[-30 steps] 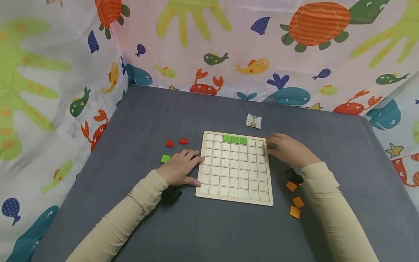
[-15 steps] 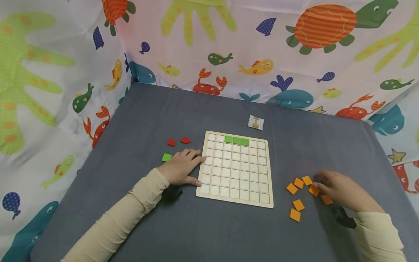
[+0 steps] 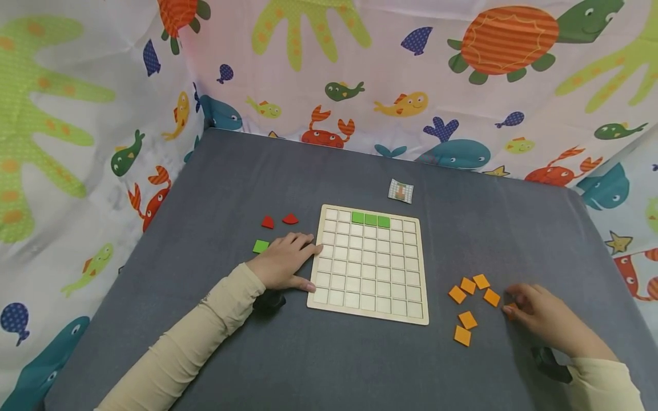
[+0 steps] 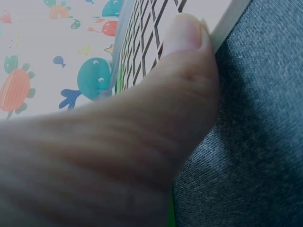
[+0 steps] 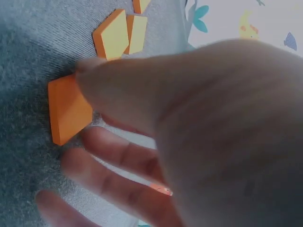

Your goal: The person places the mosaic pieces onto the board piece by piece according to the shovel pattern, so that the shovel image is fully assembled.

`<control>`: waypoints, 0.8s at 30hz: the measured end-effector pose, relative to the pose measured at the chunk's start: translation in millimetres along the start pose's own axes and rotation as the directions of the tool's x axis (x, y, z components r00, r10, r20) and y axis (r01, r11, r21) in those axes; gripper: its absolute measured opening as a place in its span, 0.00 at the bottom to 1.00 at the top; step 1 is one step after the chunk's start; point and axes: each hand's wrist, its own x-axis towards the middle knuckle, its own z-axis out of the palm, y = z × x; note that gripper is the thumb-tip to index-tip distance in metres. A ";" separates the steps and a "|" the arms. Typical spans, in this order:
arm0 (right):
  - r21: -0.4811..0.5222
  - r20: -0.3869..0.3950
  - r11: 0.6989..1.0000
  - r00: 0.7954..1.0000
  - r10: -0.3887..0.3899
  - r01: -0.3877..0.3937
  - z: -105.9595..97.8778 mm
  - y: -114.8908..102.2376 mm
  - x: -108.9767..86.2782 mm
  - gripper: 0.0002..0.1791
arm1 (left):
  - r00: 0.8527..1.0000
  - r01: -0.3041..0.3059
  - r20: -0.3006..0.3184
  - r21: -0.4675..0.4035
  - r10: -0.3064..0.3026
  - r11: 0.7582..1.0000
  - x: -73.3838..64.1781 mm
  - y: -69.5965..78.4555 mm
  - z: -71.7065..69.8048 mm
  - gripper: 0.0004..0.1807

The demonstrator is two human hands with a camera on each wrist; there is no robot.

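My left hand (image 3: 283, 261) lies at the left edge of a wooden grid board (image 3: 425, 285), fingers spread and thumb tip resting on its rim. In the left wrist view, the thumb (image 4: 189, 61) lies over the rim beside the grid lines. Three green squares (image 3: 370, 220) fill cells in the board's top row. Right of the board, my right hand (image 3: 550, 317) pinches an orange square tile (image 5: 70, 111) between thumb and fingers, low over the cloth. In the head view the fingers mostly cover that tile. Several other orange tiles (image 3: 468, 319) lie scattered to its left.
Two red pieces (image 3: 290, 219) and a green square (image 3: 260, 246) lie left of the board, the green one close to my left hand. A small printed grid card (image 3: 401, 191) lies behind the board. A patterned curtain (image 3: 329, 68) closes off the back.
My right hand has left the board's upper right edge, swung right and toward me to the orange tiles, and closed its fingertips on the outermost one. The left hand has stayed put.
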 end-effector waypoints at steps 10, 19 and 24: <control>-0.031 -0.017 0.999 1.000 -0.020 0.020 -0.8 -6.1 -2.5 0.13 | 1.000 0.001 0.007 -0.009 -0.001 1.000 -0.2 0.6 -0.5 0.45; -0.018 -0.035 0.996 0.996 -0.087 0.087 -24.3 -44.2 22.3 0.14 | 1.000 0.012 0.010 0.002 -0.012 1.000 0.0 0.2 -1.2 0.45; -0.040 -0.070 0.979 0.977 -0.201 0.199 -26.8 -84.2 46.7 0.16 | 1.000 0.003 0.001 0.013 -0.003 1.000 -0.1 -0.9 0.7 0.45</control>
